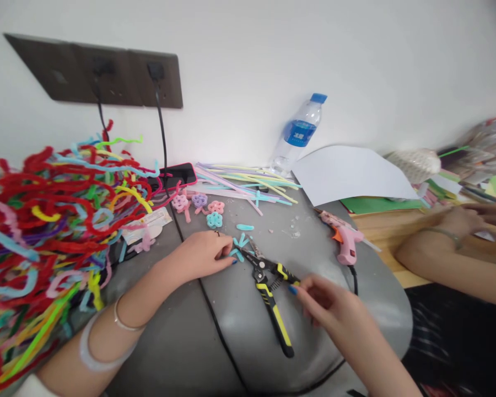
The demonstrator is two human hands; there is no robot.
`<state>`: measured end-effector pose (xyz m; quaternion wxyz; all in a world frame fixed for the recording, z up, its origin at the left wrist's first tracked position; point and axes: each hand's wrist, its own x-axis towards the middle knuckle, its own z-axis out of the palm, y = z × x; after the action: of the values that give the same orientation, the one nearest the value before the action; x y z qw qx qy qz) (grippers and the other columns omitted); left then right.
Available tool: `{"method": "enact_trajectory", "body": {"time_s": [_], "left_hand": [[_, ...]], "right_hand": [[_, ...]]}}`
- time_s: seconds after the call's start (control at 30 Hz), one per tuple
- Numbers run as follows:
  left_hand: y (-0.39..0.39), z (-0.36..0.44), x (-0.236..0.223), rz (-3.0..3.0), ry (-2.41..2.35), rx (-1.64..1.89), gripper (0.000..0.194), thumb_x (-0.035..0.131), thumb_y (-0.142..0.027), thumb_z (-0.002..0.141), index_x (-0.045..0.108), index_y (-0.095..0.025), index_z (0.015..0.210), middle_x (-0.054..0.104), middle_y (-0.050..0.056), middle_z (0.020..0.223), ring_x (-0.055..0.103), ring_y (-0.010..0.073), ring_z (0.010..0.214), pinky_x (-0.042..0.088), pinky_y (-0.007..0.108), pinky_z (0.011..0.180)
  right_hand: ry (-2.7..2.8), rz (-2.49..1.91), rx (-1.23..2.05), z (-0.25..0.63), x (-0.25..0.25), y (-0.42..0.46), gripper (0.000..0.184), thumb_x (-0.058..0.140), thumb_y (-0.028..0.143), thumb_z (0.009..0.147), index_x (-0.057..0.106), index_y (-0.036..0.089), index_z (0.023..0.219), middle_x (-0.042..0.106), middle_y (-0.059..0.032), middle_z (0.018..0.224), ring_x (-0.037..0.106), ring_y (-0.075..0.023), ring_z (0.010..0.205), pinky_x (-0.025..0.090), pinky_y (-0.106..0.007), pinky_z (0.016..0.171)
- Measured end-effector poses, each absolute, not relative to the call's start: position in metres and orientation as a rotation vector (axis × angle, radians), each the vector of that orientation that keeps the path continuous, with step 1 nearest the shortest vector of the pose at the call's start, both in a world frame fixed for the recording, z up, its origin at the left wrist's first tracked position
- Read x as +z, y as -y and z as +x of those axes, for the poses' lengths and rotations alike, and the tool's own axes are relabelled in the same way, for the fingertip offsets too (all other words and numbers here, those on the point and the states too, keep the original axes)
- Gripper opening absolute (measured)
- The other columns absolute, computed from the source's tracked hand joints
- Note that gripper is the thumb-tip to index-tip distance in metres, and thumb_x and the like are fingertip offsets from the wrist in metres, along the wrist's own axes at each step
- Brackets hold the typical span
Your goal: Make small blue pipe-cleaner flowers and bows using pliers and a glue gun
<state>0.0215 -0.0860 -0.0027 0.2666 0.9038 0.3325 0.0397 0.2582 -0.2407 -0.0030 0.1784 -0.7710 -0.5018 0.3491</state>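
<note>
My left hand [204, 256] rests on the grey table, fingers curled beside several short teal pipe cleaner pieces [242, 240]; whatever is between its fingertips is hidden. The jaws of black-and-yellow wire strippers [275, 317] point toward that hand and lie by the pieces. At the end of their upper handle, my right hand [326, 302] has thumb and finger closed on the grip, while the lower handle lies free, spread apart. Just beyond, one teal piece [245, 227] lies alone. Small looped flowers, one teal [214, 220] and others pink [216, 207] and purple [199, 200], sit behind my left hand.
A heap of coloured pipe cleaners [66, 220] fills the left. Straight pastel stems [248, 184], a phone [177, 175] and a water bottle [300, 132] line the wall. A pink glue gun [347, 242] lies right, near another person's arms [450, 242]. A black cable [215, 320] crosses the table.
</note>
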Motion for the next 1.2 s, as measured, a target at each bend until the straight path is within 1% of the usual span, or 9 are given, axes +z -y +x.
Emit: {"method": "enact_trajectory", "body": {"time_s": [0.1, 0.2, 0.43, 0.53, 0.73, 0.83, 0.97, 1.1, 1.2], "left_hand": [[0.086, 0.021, -0.003, 2.441, -0.89, 0.107, 0.014, 0.058, -0.027, 0.082, 0.049, -0.02, 0.073, 0.055, -0.003, 0.065, 0.05, 0.0133, 0.061, 0.026, 0.025, 0.056], [0.087, 0.021, -0.002, 2.46, -0.89, 0.108, 0.014, 0.057, -0.026, 0.082, 0.049, -0.02, 0.072, 0.055, -0.003, 0.065, 0.05, 0.0137, 0.061, 0.026, 0.025, 0.056], [0.086, 0.021, -0.003, 2.47, -0.896, 0.096, 0.017, 0.057, -0.03, 0.084, 0.049, -0.021, 0.072, 0.055, -0.003, 0.065, 0.05, 0.0141, 0.061, 0.025, 0.025, 0.055], [0.086, 0.021, -0.002, 2.453, -0.901, 0.08, 0.017, 0.058, -0.03, 0.083, 0.049, -0.021, 0.073, 0.055, -0.003, 0.065, 0.05, 0.0142, 0.061, 0.025, 0.025, 0.055], [0.086, 0.021, -0.001, 2.418, -0.905, 0.091, 0.016, 0.059, -0.03, 0.083, 0.049, -0.021, 0.075, 0.056, -0.003, 0.066, 0.051, 0.0145, 0.062, 0.026, 0.025, 0.056], [0.086, 0.021, -0.002, 2.417, -0.902, 0.102, 0.016, 0.06, -0.03, 0.082, 0.05, -0.021, 0.076, 0.056, -0.002, 0.067, 0.051, 0.0146, 0.062, 0.027, 0.025, 0.056], [0.086, 0.02, -0.005, 2.422, -0.912, 0.106, 0.015, 0.061, -0.03, 0.082, 0.05, -0.021, 0.076, 0.057, -0.002, 0.069, 0.052, 0.0146, 0.064, 0.028, 0.025, 0.056], [0.086, 0.019, -0.006, 2.432, -0.894, 0.124, 0.015, 0.06, -0.03, 0.082, 0.051, -0.021, 0.075, 0.057, -0.002, 0.07, 0.053, 0.0144, 0.065, 0.03, 0.025, 0.057], [0.086, 0.019, -0.006, 2.446, -0.883, 0.139, 0.015, 0.06, -0.029, 0.082, 0.051, -0.021, 0.074, 0.057, -0.002, 0.07, 0.053, 0.0141, 0.065, 0.03, 0.025, 0.057]], "right_hand": [[1.484, -2.154, 0.665, 0.273, -0.011, 0.238, 0.024, 0.058, 0.046, 0.074, 0.06, 0.023, 0.082, 0.057, -0.0011, 0.066, 0.054, -0.0196, 0.058, 0.041, -0.029, 0.055], [1.557, -2.085, 0.573, 0.278, -0.02, 0.234, 0.017, 0.059, 0.037, 0.071, 0.063, 0.023, 0.079, 0.057, -0.003, 0.07, 0.054, -0.0207, 0.063, 0.042, -0.031, 0.059], [1.611, -1.98, 0.586, 0.277, -0.031, 0.229, 0.015, 0.06, 0.036, 0.078, 0.064, 0.022, 0.081, 0.06, -0.0042, 0.076, 0.054, -0.0222, 0.072, 0.043, -0.033, 0.067], [1.612, -1.962, 0.663, 0.28, -0.029, 0.227, 0.019, 0.058, 0.04, 0.082, 0.064, 0.021, 0.082, 0.059, -0.0029, 0.073, 0.053, -0.0201, 0.068, 0.041, -0.031, 0.063], [1.555, -2.015, 0.755, 0.291, -0.027, 0.215, 0.035, 0.045, 0.05, 0.089, 0.055, 0.021, 0.071, 0.046, 0.0023, 0.058, 0.042, -0.0156, 0.055, 0.032, -0.027, 0.052], [1.576, -1.975, 0.791, 0.291, -0.025, 0.202, 0.036, 0.042, 0.049, 0.091, 0.051, 0.021, 0.07, 0.04, 0.0041, 0.056, 0.04, -0.0148, 0.055, 0.031, -0.026, 0.051], [1.617, -1.817, 0.837, 0.283, -0.019, 0.179, 0.028, 0.042, 0.041, 0.091, 0.056, 0.02, 0.078, 0.047, 0.0027, 0.062, 0.044, -0.0153, 0.059, 0.036, -0.025, 0.055], [1.63, -1.78, 0.82, 0.273, -0.016, 0.166, 0.027, 0.042, 0.038, 0.09, 0.055, 0.02, 0.074, 0.052, 0.001, 0.066, 0.048, -0.0163, 0.063, 0.038, -0.025, 0.059], [1.63, -1.8, 0.814, 0.268, -0.019, 0.167, 0.027, 0.042, 0.038, 0.091, 0.052, 0.02, 0.073, 0.052, 0.0013, 0.065, 0.048, -0.0158, 0.062, 0.036, -0.025, 0.057]]}}
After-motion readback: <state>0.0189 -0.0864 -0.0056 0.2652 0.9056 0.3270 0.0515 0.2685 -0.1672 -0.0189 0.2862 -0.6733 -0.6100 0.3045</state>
